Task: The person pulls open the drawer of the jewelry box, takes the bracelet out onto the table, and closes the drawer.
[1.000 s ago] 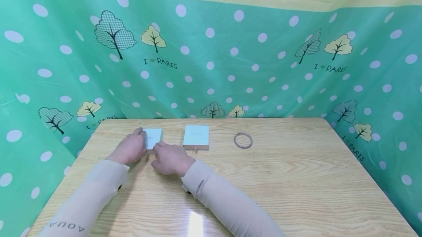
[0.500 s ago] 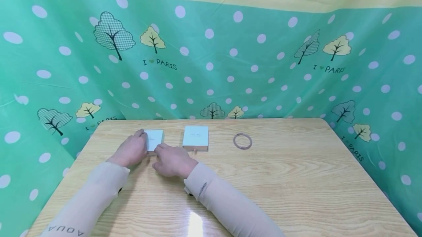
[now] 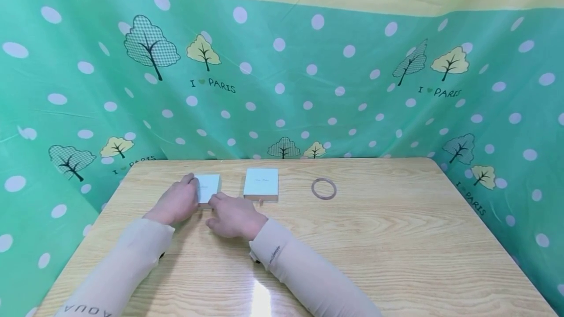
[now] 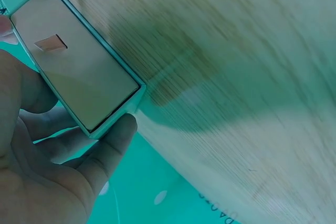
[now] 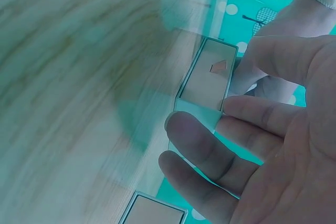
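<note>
A small pale blue box (image 3: 209, 188) with a tan drawer front sits on the table at the left; a small ribbon tab (image 4: 51, 43) shows on that front. My left hand (image 3: 177, 200) holds the box at its left end, fingers along the side (image 4: 118, 129) and thumb over the top edge. At the opposite side, my right hand (image 3: 235, 215) touches the near right corner with its fingertips; its fingers (image 5: 197, 140) are spread and relaxed. A second, similar box (image 3: 261, 182) lies to the right, beyond my right hand.
A thin purplish ring (image 3: 323, 188), like a bangle, lies flat to the right of the second box. The wooden table (image 3: 374, 248) ends at a green dotted curtain (image 3: 308, 86) behind and at both sides.
The held box has shifted slightly to the right, toward the second box, and both hands have moved along with it. The second box and the ring stay in place on the table.
</note>
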Demonstrator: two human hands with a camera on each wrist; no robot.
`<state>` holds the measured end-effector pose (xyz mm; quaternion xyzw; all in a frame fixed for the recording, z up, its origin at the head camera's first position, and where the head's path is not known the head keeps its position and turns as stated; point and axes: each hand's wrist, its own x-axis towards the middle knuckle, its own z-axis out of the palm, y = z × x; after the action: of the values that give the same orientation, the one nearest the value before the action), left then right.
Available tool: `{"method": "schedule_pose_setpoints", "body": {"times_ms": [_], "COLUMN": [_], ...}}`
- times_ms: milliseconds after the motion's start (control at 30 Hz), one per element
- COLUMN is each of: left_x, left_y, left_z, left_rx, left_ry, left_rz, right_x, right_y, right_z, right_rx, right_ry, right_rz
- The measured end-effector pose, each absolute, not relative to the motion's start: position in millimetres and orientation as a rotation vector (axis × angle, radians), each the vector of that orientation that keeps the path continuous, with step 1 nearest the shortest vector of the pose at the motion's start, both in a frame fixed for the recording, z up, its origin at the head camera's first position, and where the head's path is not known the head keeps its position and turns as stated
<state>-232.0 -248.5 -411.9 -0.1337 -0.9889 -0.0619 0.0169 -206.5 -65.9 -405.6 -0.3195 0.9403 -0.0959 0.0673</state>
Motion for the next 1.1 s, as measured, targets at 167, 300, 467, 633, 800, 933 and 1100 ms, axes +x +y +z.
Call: {"method": "schedule_pose_setpoints", "body": {"times_ms": [167, 300, 467, 633, 800, 933, 1100], "left_x": [-232.3, -232.2, -231.5, -229.3, -228.2, -227.1, -226.5], "left_y": [-247.0, -246.1, -244.7, -242.7, -241.4, -240.9, -239.6], "left_z": [-412.8, -413.8, -414.3, -414.2, -413.7, -412.7, -412.1], "left_rx": [-0.453, -0.466, -0.465, -0.486, -0.505, -0.512, -0.522], "left_ry": [-3.043, -3.018, -3.010, -3.010, -3.005, -3.000, -3.008], "left_rz": [-0.169, -0.161, -0.160, -0.151, -0.140, -0.143, -0.143], "right_x": [-205.6, -204.7, -203.8, -201.4, -199.6, -199.3, -198.9], "right_y": [-64.3, -63.3, -61.9, -59.5, -58.0, -57.5, -55.9], "right_z": [-405.7, -405.8, -405.9, -404.8, -405.1, -406.1, -406.6], "right_rx": [-0.956, -0.969, -0.977, -0.968, -0.968, -0.972, -0.972], "right_ry": [2.841, 2.854, 2.861, 2.857, 2.868, 2.879, 2.877], "right_rz": [-0.284, -0.269, -0.256, -0.263, -0.267, -0.265, -0.284]}}
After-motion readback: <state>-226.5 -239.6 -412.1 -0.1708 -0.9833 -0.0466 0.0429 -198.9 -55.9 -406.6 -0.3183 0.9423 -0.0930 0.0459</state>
